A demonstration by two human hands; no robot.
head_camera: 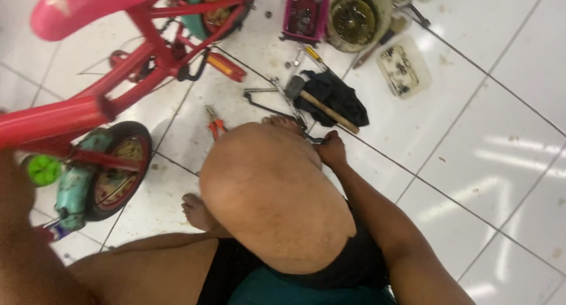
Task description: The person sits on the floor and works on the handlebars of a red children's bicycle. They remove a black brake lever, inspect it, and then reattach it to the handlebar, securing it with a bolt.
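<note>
While my right hand (332,150) reaches past the raised knee (274,196) to the floor, its fingers curl around a small dark metal tool (315,140) lying just beside my foot (284,123) — most of that tool is hidden by the knee, so I cannot tell what kind it is. My left arm runs up the left edge of the view toward the red bike (88,113); the hand itself is cut off there, so I cannot tell whether it is spread or gripping.

On the white tiles (471,116) just beyond the right hand lies a hammer (321,104) with a wooden handle, its head near a crumpled black cloth (336,96). Red-handled pliers (215,125) lie between the bike and my foot, and a red-and-yellow screwdriver handle (225,66) rests under the frame. Farther off stand a pink parts box (306,13), a round greasy tub (354,19) and a pale tray (402,67) of small bits — well apart from the hand.

The bike lies on its side to my left, its small wheel (118,169) with a teal guard near my other foot (197,210), and a green knob (42,169) beside it.
</note>
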